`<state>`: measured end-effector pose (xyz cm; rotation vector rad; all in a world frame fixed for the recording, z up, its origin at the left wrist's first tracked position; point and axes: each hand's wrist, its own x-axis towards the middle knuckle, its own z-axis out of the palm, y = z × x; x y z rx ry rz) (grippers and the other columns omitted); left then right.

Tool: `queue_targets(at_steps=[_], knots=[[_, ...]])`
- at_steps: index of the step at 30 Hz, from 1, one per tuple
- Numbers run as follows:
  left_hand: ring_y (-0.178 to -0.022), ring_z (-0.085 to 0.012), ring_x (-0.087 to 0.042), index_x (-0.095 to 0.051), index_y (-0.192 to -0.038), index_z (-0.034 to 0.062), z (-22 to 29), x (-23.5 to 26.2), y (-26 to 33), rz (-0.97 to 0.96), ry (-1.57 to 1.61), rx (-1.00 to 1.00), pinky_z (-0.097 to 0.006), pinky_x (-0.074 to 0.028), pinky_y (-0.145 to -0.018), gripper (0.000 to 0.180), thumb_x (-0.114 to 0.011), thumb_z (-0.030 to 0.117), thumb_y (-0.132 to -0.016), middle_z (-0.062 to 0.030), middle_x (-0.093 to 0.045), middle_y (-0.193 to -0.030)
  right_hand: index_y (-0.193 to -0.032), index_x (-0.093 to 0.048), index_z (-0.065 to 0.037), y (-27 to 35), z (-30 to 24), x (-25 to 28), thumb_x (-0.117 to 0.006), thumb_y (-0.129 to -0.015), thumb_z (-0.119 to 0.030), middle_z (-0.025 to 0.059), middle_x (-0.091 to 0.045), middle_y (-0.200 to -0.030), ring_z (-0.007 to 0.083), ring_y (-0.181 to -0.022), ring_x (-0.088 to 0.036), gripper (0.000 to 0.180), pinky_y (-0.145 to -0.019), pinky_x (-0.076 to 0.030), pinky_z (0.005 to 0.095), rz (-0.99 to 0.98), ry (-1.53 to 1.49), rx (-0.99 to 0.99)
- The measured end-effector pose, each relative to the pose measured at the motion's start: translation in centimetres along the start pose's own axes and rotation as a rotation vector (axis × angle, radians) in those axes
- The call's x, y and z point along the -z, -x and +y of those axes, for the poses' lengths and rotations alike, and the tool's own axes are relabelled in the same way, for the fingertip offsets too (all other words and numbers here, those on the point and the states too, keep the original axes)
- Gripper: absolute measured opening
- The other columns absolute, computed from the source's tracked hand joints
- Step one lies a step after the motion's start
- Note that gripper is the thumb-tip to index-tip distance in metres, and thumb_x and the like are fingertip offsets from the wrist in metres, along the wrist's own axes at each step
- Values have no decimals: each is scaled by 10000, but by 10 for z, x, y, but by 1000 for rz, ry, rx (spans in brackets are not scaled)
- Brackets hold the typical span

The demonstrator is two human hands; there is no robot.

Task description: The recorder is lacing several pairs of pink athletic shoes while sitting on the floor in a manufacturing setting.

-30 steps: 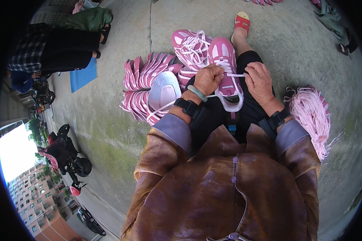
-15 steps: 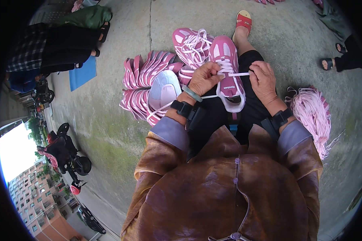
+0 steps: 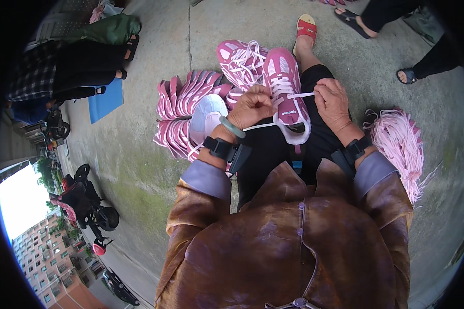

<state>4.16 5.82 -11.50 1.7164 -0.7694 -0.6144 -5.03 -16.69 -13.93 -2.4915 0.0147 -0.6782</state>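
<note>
A pink shoe upper (image 3: 282,77) with pale mesh at its toe lies over my lap, toe away from me, its lacing partly threaded. My right hand (image 3: 333,102) pinches a pale shoelace (image 3: 301,95) that stretches level from the shoe's eyelets. Beside the shoe's left edge my left hand (image 3: 253,107) has its fingers curled together; what they hold, if anything, is hidden. Another strand of lace runs from the shoe's left side past my left wrist. Just beyond lies a laced pink shoe upper (image 3: 242,63).
Stacked pink shoe uppers (image 3: 183,98) lie on the concrete at left, beside an upper with a pale blue lining (image 3: 206,116). A bundle of pink laces (image 3: 397,147) rests at right. Other people stand at far left and upper right. A parked motorbike (image 3: 85,198) is at left.
My left hand has moved slightly left, off the shoe's lacing. My right hand still pinches the lace. At upper right, a person's feet have stepped further into view.
</note>
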Motion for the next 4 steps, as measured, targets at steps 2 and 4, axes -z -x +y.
queue_targets(at_steps=[2,4], knots=[[-835,-131,-483,-581,-630,52,9,0,7,-63,-66,-2,-272,-414,-711,120,-695,81,-655,-35,-475,-898,-790,-566,-45,0,2,1,-567,-706,-72,80,-551,-879,271,-848,-520,88,-751,-407,360,-13,8,11],[-981,-231,-499,-594,-634,66,10,-10,13,-68,-422,-38,-330,-399,-796,140,-724,114,-614,-61,-524,-1046,-797,-565,-47,0,1,0,-577,-707,-89,79,-549,-884,272,-851,-519,100,-759,-403,366,-19,5,-4]])
